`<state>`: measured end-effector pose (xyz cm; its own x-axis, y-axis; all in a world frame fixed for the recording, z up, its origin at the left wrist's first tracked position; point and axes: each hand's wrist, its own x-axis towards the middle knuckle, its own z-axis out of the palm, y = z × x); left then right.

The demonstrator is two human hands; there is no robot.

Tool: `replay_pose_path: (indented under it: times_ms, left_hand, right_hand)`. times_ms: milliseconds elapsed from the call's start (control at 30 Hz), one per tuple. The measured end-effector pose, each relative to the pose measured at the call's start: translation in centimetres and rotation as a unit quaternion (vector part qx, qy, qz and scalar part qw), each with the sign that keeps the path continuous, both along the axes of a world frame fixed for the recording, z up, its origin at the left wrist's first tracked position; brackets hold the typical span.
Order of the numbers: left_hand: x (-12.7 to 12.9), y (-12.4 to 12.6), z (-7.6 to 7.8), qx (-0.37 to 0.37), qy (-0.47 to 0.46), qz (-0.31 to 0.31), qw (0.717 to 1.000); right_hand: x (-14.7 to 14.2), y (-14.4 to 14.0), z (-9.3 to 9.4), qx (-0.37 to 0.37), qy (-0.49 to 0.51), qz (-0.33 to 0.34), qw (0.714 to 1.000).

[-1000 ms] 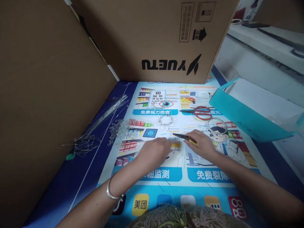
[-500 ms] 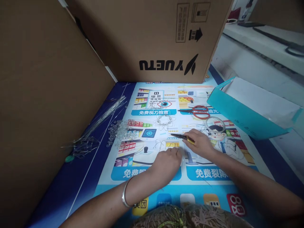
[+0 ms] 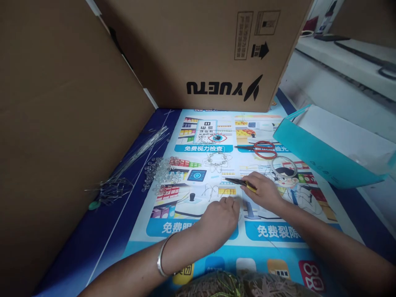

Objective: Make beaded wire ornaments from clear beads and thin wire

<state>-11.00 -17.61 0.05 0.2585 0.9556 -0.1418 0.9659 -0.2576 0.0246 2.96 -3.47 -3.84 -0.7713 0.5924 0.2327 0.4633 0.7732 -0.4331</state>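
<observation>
Single head view looks down, close over the printed mat (image 3: pixel 198 231)

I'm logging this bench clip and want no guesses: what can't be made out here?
Head view only:
- What the left hand pinches: its own fingers hide it.
- Pliers handles: covered by the right hand.
- Teal bag contents: hidden by its wall.
- Clear beads: too small to count.
- Wire bundle: strands too thin to tell apart.

Home craft corner, cardboard boxes (image 3: pixel 198 53), printed poster mat (image 3: pixel 272 231), loose beads (image 3: pixel 161 171), wire bundle (image 3: pixel 133 159), scissors (image 3: pixel 261 148)
</observation>
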Motion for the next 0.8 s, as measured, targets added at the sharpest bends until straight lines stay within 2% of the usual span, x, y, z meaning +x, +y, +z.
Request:
replay_pose_path:
  times_ms: [133,233,300,400,500,567,633,800]
  left_hand:
    - [-0.6,0.2,0.3,0.001,-0.071,0.044,0.997]
    - [-1.7,0.7,0.7,-0.006,-0.211,0.087,0.974]
    - [-2.6,1.2,1.1,-0.006,-0.350,0.121,0.929]
    - [-3.8,1.8,1.3,-0.025,-0.529,0.176,0.830]
    - [-4.7,2.3,1.1,-0.059,-0.633,0.228,0.737]
    - [-5.1,2.6,0.8,-0.070,-0.680,0.245,0.687]
    - [-5.4,2.7,0.5,-0.070,-0.712,0.253,0.651]
    - [-5.7,2.9,0.0,-0.061,-0.758,0.269,0.591]
  right_hand:
    - [0.0,0.1,0.0,-0.003,0.003,0.004,1.000]
    - [0.0,0.2,0.0,-0.011,0.003,0.004,1.000]
    - [0.1,0.2,0.0,-0.017,0.007,0.001,1.000]
    - [0.1,0.3,0.1,-0.026,0.016,0.002,1.000]
    - [0.1,0.3,0.0,-0.031,0.024,0.005,0.999]
    - [0.1,0.4,0.0,-0.034,0.030,0.004,0.999]
    - [0.2,0.4,0.0,-0.035,0.033,0.003,0.999]
    - [0.3,0.4,-0.1,-0.032,0.047,0.008,0.998]
